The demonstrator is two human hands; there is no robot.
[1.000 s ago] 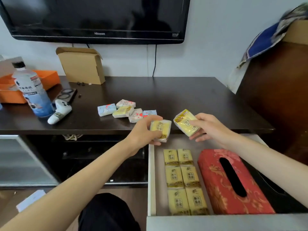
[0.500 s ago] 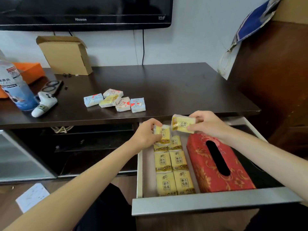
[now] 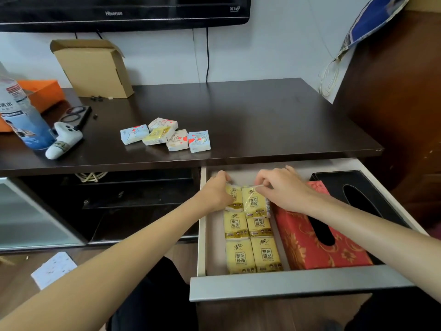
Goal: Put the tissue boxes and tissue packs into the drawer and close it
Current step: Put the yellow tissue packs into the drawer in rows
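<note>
Both hands [image 3: 250,189] rest on two yellow packs [image 3: 245,199], seemingly gripped; drawer [image 3: 298,280] open.

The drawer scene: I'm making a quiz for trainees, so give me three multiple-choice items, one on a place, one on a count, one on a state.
1. Where does the red tissue box lie?
A. on the tabletop
B. in the drawer, right of the yellow packs
C. on the floor

2. How many tissue packs lie on the tabletop?
A. two
B. five
C. nine

3. What state is the drawer in?
A. pulled open
B. shut
C. taken out and set on the floor

Answers:
1 B: it lies beside the yellow packs, with a black tissue box on its far side.
2 B: five lie clustered there.
3 A: its inside shows, with both hands, left hand and right hand, in it.
</note>
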